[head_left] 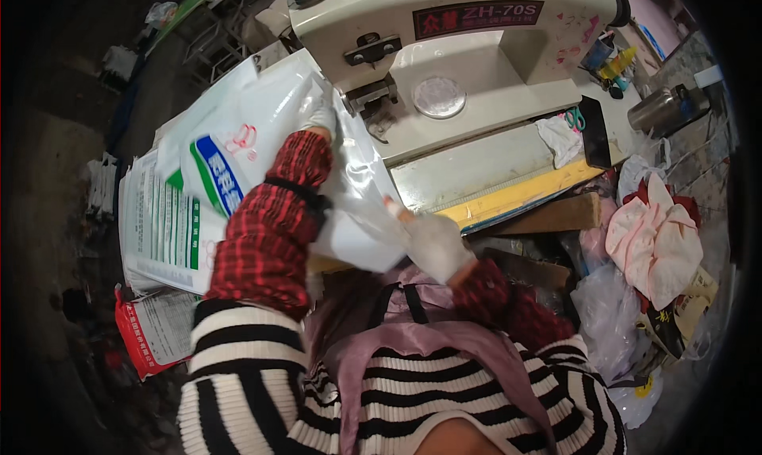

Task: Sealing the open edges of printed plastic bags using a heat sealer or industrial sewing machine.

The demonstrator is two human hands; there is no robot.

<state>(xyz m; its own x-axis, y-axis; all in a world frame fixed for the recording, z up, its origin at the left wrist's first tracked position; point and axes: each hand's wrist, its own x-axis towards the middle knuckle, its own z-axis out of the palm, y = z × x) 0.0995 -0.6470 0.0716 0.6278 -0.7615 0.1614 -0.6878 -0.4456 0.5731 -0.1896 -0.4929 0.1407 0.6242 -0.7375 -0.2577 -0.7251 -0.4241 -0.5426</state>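
A large white plastic sack (262, 122) with blue and green print lies across the bed of a cream industrial sewing machine (468, 66). My left hand (320, 115), in a white glove with a red plaid sleeve cover, presses on the sack close to the needle area (373, 106). My right hand (432, 245), also gloved, grips the sack's near edge in front of the machine bed. A clear inner liner (357, 177) shows between both hands.
A pile of printed white sacks (163, 233) lies at my left, a red-edged one (151, 328) below it. Scissors (575, 119), a dark phone (595, 134), a metal flask (663, 110) and bottles sit at right. Pink and white cloths (655, 237) and plastic bags heap lower right.
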